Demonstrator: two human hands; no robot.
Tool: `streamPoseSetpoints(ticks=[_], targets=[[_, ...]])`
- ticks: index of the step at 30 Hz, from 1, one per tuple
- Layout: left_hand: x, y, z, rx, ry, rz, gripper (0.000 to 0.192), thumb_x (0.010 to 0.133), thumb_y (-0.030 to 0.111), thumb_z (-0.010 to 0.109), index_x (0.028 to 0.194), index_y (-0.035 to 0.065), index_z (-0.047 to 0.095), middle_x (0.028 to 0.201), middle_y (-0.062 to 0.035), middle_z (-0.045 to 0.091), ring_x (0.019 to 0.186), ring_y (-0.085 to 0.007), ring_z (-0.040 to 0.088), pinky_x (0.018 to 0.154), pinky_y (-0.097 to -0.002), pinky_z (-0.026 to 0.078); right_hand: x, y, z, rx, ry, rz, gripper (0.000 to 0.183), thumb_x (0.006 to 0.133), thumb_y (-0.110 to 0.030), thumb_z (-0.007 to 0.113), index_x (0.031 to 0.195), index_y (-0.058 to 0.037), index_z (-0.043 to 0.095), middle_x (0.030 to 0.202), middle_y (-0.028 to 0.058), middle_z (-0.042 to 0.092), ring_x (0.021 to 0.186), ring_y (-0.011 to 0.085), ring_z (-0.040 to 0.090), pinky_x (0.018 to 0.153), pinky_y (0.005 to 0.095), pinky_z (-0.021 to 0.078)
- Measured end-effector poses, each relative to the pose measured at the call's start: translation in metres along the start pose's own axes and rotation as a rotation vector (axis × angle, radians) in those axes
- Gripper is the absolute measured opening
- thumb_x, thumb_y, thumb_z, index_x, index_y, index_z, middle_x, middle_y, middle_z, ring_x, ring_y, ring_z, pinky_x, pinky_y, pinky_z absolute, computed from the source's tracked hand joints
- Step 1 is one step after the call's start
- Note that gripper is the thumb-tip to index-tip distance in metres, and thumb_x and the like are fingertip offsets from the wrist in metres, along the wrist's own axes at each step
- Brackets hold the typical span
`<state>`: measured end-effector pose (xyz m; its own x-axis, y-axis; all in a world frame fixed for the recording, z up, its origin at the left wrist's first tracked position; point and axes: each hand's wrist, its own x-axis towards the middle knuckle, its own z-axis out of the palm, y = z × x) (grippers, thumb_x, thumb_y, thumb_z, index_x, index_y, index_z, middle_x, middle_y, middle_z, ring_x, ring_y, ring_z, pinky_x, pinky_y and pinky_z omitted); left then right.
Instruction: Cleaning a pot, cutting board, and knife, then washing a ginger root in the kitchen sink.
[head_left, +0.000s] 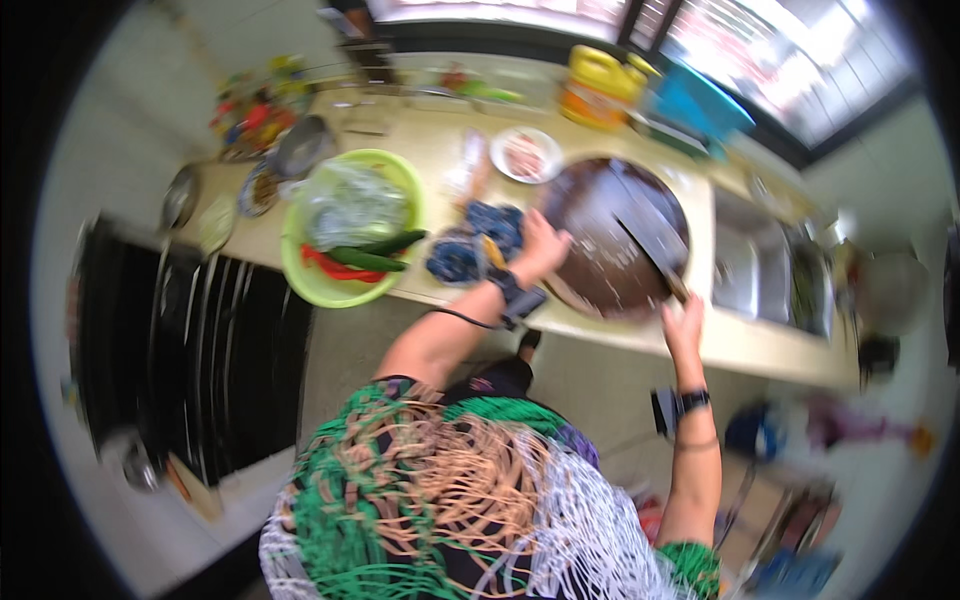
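A round dark wooden chopping board (589, 262) lies on the counter, with light scraps scattered over it. Across its right half rests a cleaver (652, 244), its handle pointing toward me. My right hand (684, 326) is closed around that handle at the board's near right edge. On the opposite side, my left hand (541, 246) touches the board's left rim; blur hides whether its fingers grip it. Just left of that hand sits a dark blue bundle (457, 259), possibly cloth or bagged. Behind the board is a white plate (553, 154) of pale pink pieces, perhaps sliced meat.
A green basin (300, 281) holds green peppers (367, 259), something red and a clear plastic bag (356, 199). A yellow jug (600, 86) and a blue container (701, 97) stand by the window. To the right is a steel sink (735, 274); a black stove (187, 330) is at left.
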<state>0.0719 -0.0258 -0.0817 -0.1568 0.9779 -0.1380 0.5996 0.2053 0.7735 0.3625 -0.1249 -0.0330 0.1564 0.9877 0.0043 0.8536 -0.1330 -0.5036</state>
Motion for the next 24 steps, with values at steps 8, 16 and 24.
streamPoseSetpoints(ticks=[8, 16, 24], targets=[[-0.033, 0.034, 0.063, -0.195, 0.073, -0.418, 0.084, 0.067, 0.022, 0.065, 0.130, -0.0088, 0.018, 0.127, -0.0313, 0.029, 0.118, -0.0433, 0.032, 0.101, -0.0414, 0.029, -0.016, 0.061, -0.004, -0.428, -0.139, 0.139, 0.067, 0.079, -0.026, 0.060, 0.131, -0.0006, 0.028, 0.134, 0.0318, 0.024, 0.125, 0.0445, 0.025, 0.100, 0.0508, 0.0241], [-0.038, 0.055, 0.072, -0.234, 0.018, -0.515, 0.075, 0.066, 0.014, 0.058, 0.128, -0.0062, 0.023, 0.129, -0.0248, 0.033, 0.118, -0.0384, 0.036, 0.100, -0.0400, 0.030, -0.015, 0.069, -0.024, -0.517, -0.049, 0.053, 0.052, 0.081, -0.025, 0.060, 0.121, 0.0004, 0.039, 0.127, 0.0243, 0.037, 0.114, 0.0379, 0.040, 0.092, 0.0484, 0.0317], [-0.071, 0.081, 0.094, -0.294, -0.027, -0.671, 0.081, 0.064, 0.014, 0.058, 0.130, -0.0077, 0.017, 0.131, -0.0262, 0.028, 0.120, -0.0383, 0.034, 0.101, -0.0400, 0.031, 0.031, 0.098, -0.050, -0.515, 0.018, -0.036, 0.047, 0.080, -0.022, 0.059, 0.120, -0.0031, 0.042, 0.122, 0.0166, 0.046, 0.109, 0.0338, 0.046, 0.088, 0.0466, 0.0332]])
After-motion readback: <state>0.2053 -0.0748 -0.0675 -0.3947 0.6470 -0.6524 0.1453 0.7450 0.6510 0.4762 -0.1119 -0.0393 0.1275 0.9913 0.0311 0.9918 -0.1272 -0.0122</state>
